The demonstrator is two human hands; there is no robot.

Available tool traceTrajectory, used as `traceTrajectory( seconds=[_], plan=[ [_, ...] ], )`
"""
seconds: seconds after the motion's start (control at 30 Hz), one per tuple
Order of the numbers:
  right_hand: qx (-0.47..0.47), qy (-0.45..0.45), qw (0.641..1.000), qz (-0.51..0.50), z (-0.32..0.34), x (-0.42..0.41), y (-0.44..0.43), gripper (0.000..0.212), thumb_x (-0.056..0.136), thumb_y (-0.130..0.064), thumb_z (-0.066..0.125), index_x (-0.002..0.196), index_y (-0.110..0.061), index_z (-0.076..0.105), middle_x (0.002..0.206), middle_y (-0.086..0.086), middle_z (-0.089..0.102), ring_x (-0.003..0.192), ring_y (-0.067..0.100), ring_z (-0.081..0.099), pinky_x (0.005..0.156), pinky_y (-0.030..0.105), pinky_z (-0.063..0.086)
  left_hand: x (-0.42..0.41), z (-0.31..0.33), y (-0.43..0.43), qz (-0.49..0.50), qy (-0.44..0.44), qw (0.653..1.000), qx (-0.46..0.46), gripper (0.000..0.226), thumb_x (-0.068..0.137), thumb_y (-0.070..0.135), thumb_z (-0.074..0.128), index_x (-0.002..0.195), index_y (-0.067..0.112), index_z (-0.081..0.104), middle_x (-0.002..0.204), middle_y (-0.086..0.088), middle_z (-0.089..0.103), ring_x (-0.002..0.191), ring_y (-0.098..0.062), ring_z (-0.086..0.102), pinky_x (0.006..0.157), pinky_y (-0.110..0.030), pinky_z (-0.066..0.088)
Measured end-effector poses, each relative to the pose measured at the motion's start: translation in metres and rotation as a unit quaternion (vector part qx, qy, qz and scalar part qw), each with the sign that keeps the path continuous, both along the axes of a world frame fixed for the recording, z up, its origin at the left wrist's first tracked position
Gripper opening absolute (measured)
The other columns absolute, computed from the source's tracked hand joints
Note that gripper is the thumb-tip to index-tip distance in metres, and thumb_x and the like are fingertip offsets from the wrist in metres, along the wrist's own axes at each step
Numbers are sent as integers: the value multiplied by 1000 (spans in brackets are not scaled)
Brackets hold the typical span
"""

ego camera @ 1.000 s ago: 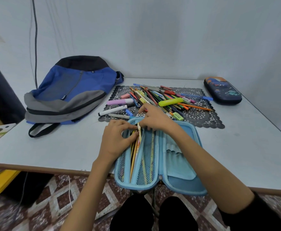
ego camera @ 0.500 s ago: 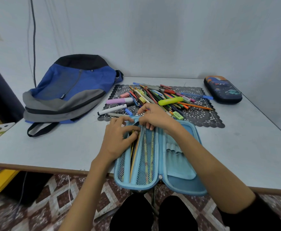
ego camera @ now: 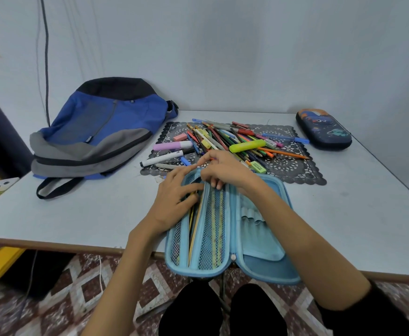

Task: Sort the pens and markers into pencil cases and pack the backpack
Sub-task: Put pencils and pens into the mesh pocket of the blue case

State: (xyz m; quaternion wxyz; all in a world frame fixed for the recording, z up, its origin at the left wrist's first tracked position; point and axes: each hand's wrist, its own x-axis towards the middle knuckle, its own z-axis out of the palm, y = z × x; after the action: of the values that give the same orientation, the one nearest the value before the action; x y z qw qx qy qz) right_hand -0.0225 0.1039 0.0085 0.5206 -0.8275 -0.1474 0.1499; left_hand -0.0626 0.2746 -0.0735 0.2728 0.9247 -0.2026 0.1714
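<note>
Light-blue fabric and mesh: the pencil case (ego camera: 266,248) lies unzipped and spread flat, a mesh divider (ego camera: 210,229) running up its middle. Yellow and orange pencils (ego camera: 193,224) sit lengthwise in its left half.

We note the left hand (ego camera: 174,200) palm-down on that left half, its fingers (ego camera: 186,172) fairly straight and close together and the thumb laid across the pencils, pressing them. The pencil tops are hidden under this hand.

The right hand (ego camera: 227,169) reaches over the case's far end. Its fingers curl down onto the top edge of the divider, with the index finger stretched out toward the left. Whether they pinch anything, we cannot tell.

The case overhangs the near edge of the bench (ego camera: 77,214). Just beyond both hands a loose pile of pens and markers (ego camera: 235,141) lies on a dark lace mat (ego camera: 293,166). A blue and grey backpack (ego camera: 96,132) is slumped far left. A dark pencil case (ego camera: 323,129), zipped, sits far right.
</note>
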Motion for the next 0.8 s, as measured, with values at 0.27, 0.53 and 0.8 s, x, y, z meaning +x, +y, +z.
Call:
traceTrajectory(
  seconds=[0.27, 0.53, 0.8],
  plan=[
    [-26, -24, 999, -3, -8, 7, 0, 26, 80, -6, 72, 102, -8, 57, 54, 7, 59, 35, 12, 48, 38, 24, 39, -5, 5, -3, -5, 18, 998, -64, 45, 78, 55, 51, 103, 24, 74, 144, -1, 47, 134, -26, 34, 110, -47, 27],
    [-44, -45, 998, -12, -10, 8, 1, 26, 81, -3, 68, 105, -6, 57, 50, 5, 60, 40, 16, 55, 40, 25, 45, -9, 8, -6, 16, 15, 998, -55, 28, 74, 54, 49, 99, 43, 55, 143, 10, 44, 134, -17, 32, 107, -51, 28],
    [6, -14, 1000, -14, -7, 4, -1, 26, 81, -1, 65, 105, -5, 58, 50, 3, 61, 39, 14, 54, 38, 23, 43, -4, 3, -1, 4, 16, 1000, -18, 45, 74, 54, 45, 108, 34, 65, 150, 6, 39, 140, -25, 26, 108, -56, 26]
  ],
)
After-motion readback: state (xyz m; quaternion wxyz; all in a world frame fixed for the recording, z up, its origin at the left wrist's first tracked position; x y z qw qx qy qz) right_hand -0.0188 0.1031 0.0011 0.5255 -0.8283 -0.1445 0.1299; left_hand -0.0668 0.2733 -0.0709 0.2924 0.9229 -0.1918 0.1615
